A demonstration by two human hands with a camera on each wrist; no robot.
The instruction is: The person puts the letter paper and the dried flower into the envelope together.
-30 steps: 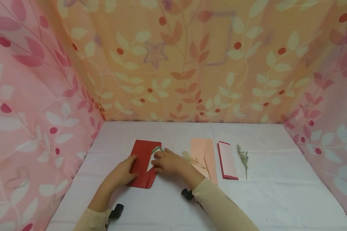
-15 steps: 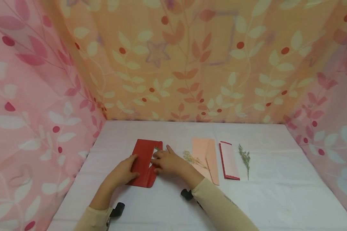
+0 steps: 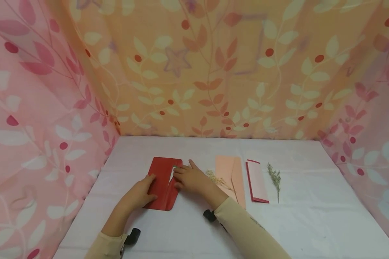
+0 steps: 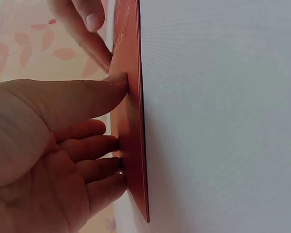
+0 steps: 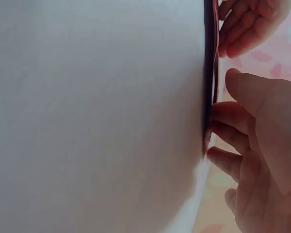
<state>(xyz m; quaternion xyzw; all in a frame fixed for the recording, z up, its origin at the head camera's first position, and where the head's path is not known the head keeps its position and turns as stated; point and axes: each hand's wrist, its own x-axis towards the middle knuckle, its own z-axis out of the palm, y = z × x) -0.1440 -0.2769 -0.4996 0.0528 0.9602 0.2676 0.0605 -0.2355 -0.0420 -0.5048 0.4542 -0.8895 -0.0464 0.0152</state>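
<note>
A red paper envelope (image 3: 159, 185) lies on the white cloth with its flap folded out to the right. At its opening a sliver of a white card (image 3: 171, 176) with a green edge shows; the rest is hidden inside. My left hand (image 3: 138, 192) rests on the envelope's left part, thumb and fingertips touching its surface, as the left wrist view confirms on the red paper (image 4: 131, 116). Over the flap, my right hand (image 3: 194, 180) touches the card's edge with extended fingertips. In the right wrist view, those fingers (image 5: 231, 116) meet the envelope's edge.
Right of my hands lies a peach envelope (image 3: 223, 167) with a pale dried flower sprig (image 3: 214, 177) on it. Beyond it are a folded pink card with red edges (image 3: 256, 181) and a green dried sprig (image 3: 274, 176). Patterned curtains (image 3: 210, 72) enclose the table.
The white card has slid left into the red envelope, so less of it shows. My right hand followed it, then drew slightly back; the left hand stays on the envelope.
</note>
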